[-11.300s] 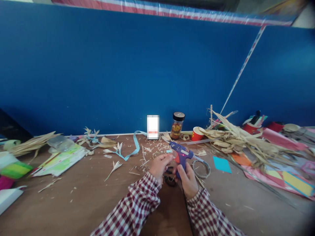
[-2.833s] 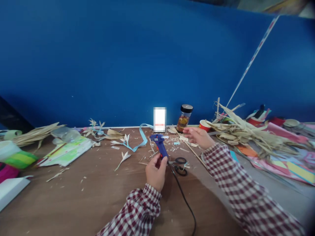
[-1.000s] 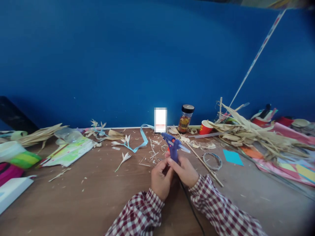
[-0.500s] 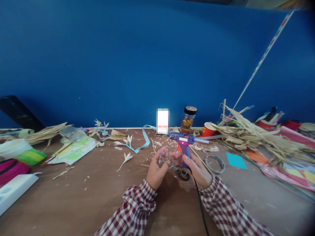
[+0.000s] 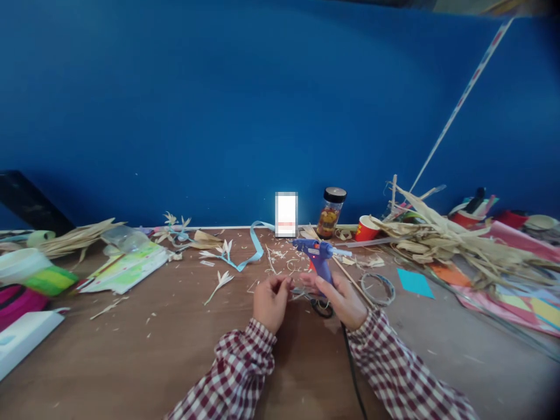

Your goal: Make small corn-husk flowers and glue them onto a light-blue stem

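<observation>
Head view: right hand grips blue glue gun; no writing legible.

Even daylight, soft shadows under hands; fisheye bends table edges, corners dark, slight blur.

Both arms wear red-and-white checked shirt sleeves.

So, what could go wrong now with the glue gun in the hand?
The glue gun shows a red light, so it is probably hot; the left hand pinches a small piece close beside it and could get burned. Its black cord runs between the sleeves and might snag. Dry husk scraps lie under the nozzle.
</observation>
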A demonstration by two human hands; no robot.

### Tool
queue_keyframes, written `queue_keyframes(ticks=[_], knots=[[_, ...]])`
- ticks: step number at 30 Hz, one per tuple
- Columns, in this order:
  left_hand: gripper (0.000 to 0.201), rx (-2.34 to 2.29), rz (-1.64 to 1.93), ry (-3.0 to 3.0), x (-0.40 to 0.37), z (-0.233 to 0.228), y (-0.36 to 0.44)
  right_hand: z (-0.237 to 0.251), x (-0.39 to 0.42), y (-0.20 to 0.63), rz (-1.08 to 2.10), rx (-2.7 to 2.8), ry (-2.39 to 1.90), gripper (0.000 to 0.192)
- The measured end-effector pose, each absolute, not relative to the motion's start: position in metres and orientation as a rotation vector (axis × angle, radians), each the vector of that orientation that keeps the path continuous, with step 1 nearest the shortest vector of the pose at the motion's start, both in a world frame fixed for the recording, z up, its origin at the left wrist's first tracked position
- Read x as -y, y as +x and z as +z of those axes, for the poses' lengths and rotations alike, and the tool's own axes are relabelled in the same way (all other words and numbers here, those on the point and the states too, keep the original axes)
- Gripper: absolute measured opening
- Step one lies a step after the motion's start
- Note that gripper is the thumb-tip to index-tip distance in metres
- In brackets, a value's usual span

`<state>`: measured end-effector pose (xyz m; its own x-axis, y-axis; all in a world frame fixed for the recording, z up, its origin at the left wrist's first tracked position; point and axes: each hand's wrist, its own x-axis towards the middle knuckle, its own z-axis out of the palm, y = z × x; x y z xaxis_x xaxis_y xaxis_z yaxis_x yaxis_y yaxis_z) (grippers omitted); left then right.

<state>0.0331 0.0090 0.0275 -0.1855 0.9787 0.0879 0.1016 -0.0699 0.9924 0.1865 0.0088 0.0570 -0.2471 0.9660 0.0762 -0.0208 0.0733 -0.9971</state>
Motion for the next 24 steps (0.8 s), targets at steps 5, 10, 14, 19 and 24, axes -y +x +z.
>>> queue_keyframes(ticks=[5, 10, 14, 19, 24], knots=[[0.029, -1.525, 1.345, 1.207, -0.030, 0.041, 0.009, 0.051, -0.022, 0.201, 1.254, 1.389, -1.117, 0.033], [0.026, -1.726, 1.263, 1.340, -0.064, 0.072, -0.029, 0.049, -0.035, 0.215, 0.971, 1.256, -1.218, 0.033], [0.022, -1.935, 1.165, 1.532, -0.094, 0.087, -0.049, 0.051, -0.038, 0.222, 0.712, 1.203, -1.286, 0.032], [0.022, -2.098, 0.949, 1.718, -0.121, 0.093, -0.052, 0.057, -0.032, 0.224, 0.409, 1.214, -1.311, 0.032], [0.026, -2.373, 0.783, 1.629, -0.127, 0.108, -0.080, 0.067, -0.031, 0.235, 0.260, 1.105, -1.399, 0.034]])
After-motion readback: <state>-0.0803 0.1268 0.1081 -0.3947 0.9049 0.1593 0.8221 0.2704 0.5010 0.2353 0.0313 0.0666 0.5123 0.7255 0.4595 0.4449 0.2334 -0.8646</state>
